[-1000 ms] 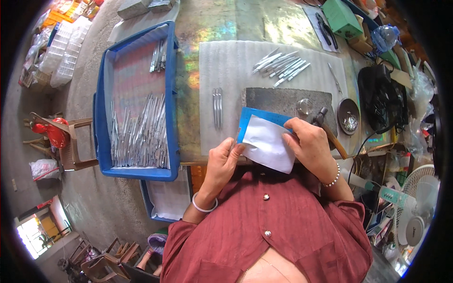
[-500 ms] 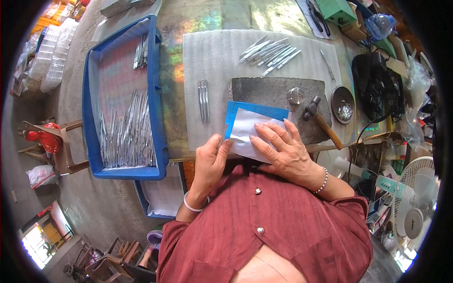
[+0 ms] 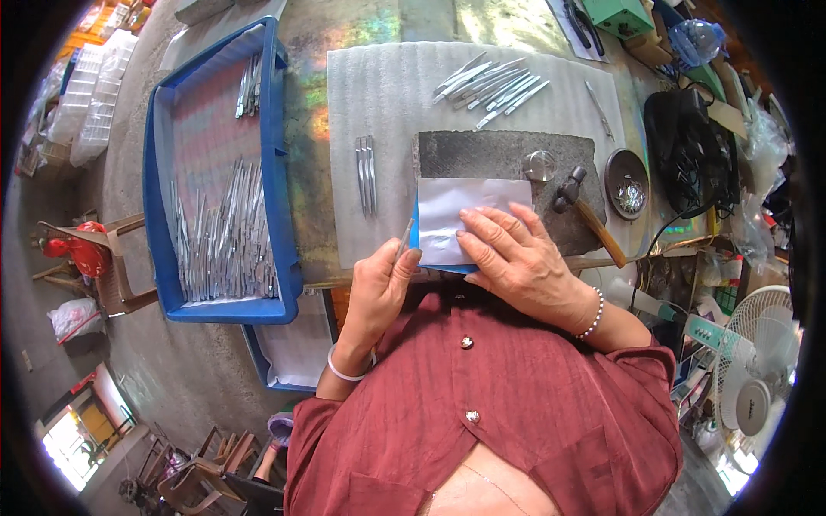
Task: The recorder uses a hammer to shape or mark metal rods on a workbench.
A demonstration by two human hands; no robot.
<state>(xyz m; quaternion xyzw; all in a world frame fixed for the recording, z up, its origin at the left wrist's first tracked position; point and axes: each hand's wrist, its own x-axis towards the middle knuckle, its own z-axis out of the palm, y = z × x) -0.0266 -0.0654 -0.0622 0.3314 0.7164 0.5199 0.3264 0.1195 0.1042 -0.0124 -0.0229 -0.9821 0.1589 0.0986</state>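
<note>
My left hand (image 3: 381,288) pinches a thin metal piece (image 3: 404,238) that points up beside a blue pad topped with a white sheet (image 3: 465,206). My right hand (image 3: 514,258) lies flat on the lower right part of that sheet, fingers spread. The pad rests on the near edge of a dark stone slab (image 3: 499,155) on a white foam mat (image 3: 387,103). Three metal pieces (image 3: 366,172) lie side by side on the mat, left of the slab. Several more metal pieces (image 3: 489,83) fan out beyond the slab.
A blue tray (image 3: 275,155) with many metal pieces stands at the left. A hammer (image 3: 585,211), a small glass dome (image 3: 539,164) and a round metal dish (image 3: 628,182) lie at the right. A black bag (image 3: 688,155) and a fan (image 3: 757,378) are further right.
The pad with the white sheet has gone from tilted in both hands to flat on the slab. My right hand now presses on it, and my left hand holds a metal piece.
</note>
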